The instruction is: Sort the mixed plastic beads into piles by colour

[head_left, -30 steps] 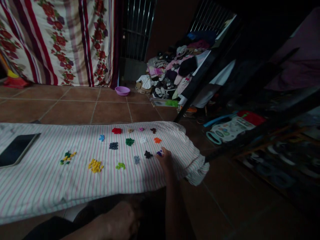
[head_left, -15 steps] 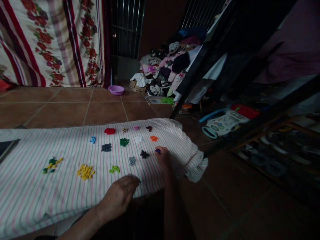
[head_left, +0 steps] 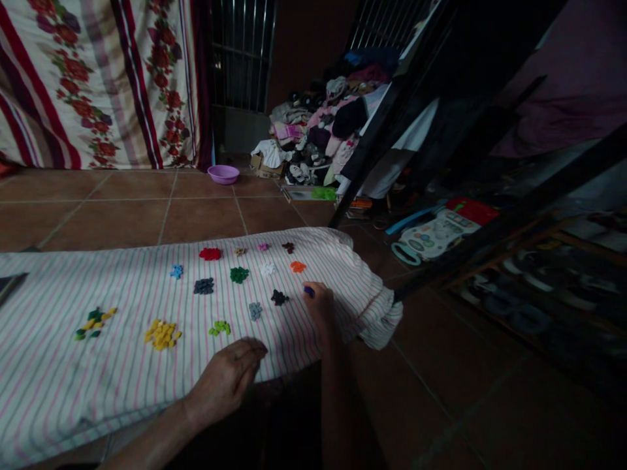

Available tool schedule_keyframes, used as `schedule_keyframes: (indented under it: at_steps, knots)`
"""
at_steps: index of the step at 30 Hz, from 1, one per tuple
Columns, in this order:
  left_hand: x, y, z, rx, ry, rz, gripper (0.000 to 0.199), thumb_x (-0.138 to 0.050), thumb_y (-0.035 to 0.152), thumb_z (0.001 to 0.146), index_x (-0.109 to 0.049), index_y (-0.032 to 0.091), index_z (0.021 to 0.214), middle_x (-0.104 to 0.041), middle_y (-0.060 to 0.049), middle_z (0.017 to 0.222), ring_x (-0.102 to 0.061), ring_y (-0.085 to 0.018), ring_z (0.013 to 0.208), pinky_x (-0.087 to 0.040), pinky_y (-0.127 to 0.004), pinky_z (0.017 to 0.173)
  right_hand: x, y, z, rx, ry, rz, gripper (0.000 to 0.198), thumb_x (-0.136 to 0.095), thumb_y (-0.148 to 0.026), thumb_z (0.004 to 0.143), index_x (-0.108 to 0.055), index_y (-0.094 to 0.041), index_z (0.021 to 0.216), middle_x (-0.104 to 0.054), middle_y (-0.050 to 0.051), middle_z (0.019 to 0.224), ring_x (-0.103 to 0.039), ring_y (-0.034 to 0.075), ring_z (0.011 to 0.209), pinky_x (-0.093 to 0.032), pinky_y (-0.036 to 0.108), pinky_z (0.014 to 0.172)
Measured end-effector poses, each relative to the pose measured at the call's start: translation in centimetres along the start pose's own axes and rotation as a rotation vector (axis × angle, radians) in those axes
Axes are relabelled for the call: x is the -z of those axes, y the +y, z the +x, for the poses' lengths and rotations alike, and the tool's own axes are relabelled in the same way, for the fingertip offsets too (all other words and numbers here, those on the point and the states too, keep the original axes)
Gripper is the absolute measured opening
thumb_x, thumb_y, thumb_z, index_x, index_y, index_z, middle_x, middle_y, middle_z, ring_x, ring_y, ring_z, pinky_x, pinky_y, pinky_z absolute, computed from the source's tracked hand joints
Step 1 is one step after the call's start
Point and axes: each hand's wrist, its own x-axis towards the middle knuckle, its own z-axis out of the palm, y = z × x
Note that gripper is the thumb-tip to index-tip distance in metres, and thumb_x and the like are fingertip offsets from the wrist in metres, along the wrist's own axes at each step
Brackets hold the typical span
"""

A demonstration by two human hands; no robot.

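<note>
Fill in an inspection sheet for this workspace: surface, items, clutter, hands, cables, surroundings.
Surface: striped cloth, bunched at its right end.
Items: yellow pile, lime pile, red pile, orange pile, others sorted by colour; a mixed pile of green and yellow.
Clutter: dark flat object at the left, cut off by the picture edge.
Hands: left hand at the cloth's near edge, contents hidden; right hand at the purple pieces, grip unclear.
Cables: nothing seen.
Surroundings: curtain, purple basin, clothes heap, toy; dim light.
</note>
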Motion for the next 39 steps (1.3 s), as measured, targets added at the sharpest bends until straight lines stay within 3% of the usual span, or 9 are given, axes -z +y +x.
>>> schedule_keyframes:
  at_steps: [9,17,24,27,31,35,39]
  knots:
    - [-0.8,0.4,-0.5,-0.03,-0.089,-0.01,0.036,-0.031,0.012,0.091,-0.063,0.017,0.107,-0.066,-0.007,0.116,-0.06,-0.014,0.11,-0.051,-0.028,0.097,-0.2,0.2,0.1,0.01,-0.009,0.016,0.027,-0.056,-0.014,0.074,-0.071,-0.019,0.095,-0.071,0.008,0.093,-0.062,0.022,0.092,-0.047,0.035,0.089]
    - [-0.6,0.5,-0.6,-0.017,-0.091,0.0,0.038,-0.031,0.013,0.092,-0.063,0.015,0.113,-0.067,-0.008,0.115,-0.06,-0.014,0.11,-0.051,-0.028,0.097,-0.2,-0.2,-0.2,0.026,0.007,0.033,0.025,-0.052,-0.014,0.078,-0.071,-0.015,0.094,-0.07,0.01,0.095,-0.061,0.022,0.095,-0.044,0.035,0.091]
    - [0.2,-0.1,-1.1,0.013,-0.057,-0.024,0.038,-0.032,0.013,0.091,-0.063,0.016,0.112,-0.066,-0.008,0.114,-0.06,-0.014,0.108,-0.052,-0.029,0.096,1.1,-1.6,0.3,0.044,0.042,0.073,0.023,-0.054,-0.02,0.078,-0.07,-0.016,0.094,-0.071,0.011,0.1,-0.062,0.024,0.098,-0.042,0.041,0.095]
    - [0.3,-0.3,-1.6,0.066,0.004,0.019,0.036,-0.034,0.013,0.091,-0.063,0.017,0.112,-0.065,-0.008,0.111,-0.06,-0.015,0.106,-0.053,-0.028,0.094,1.4,-3.8,0.4,0.073,0.023,0.17,0.025,-0.053,-0.022,0.08,-0.07,-0.018,0.097,-0.07,0.009,0.097,-0.063,0.021,0.089,-0.047,0.035,0.088]
    - [0.1,-0.8,-2.9,0.249,0.124,0.123,0.032,-0.037,0.019,0.092,-0.063,0.018,0.111,-0.061,-0.009,0.104,-0.061,-0.017,0.099,-0.055,-0.032,0.088,0.4,-7.8,-0.3,0.24,-0.141,0.304,0.023,-0.056,-0.023,0.081,-0.069,-0.02,0.1,-0.069,0.006,0.095,-0.063,0.017,0.081,-0.051,0.03,0.08]
    - [0.5,-1.8,-4.1,0.391,0.255,0.103,0.031,-0.041,0.02,0.091,-0.055,0.019,0.119,-0.055,-0.008,0.106,-0.061,-0.017,0.097,-0.056,-0.035,0.088,-0.8,-10.8,-1.4,0.444,-0.261,0.276,0.022,-0.062,-0.019,0.08,-0.069,-0.02,0.101,-0.069,0.008,0.102,-0.062,0.02,0.095,-0.05,0.034,0.086]
    - [1.1,-3.2,-4.5,0.497,0.405,0.095,0.033,-0.047,0.02,0.088,-0.048,0.021,0.121,-0.05,-0.007,0.112,-0.06,-0.018,0.1,-0.055,-0.039,0.09,-1.0,-11.5,-1.8,0.516,-0.357,0.183,0.032,-0.066,-0.02,0.077,-0.068,-0.021,0.109,-0.067,0.007,0.112,-0.057,0.023,0.107,-0.044,0.041,0.097]
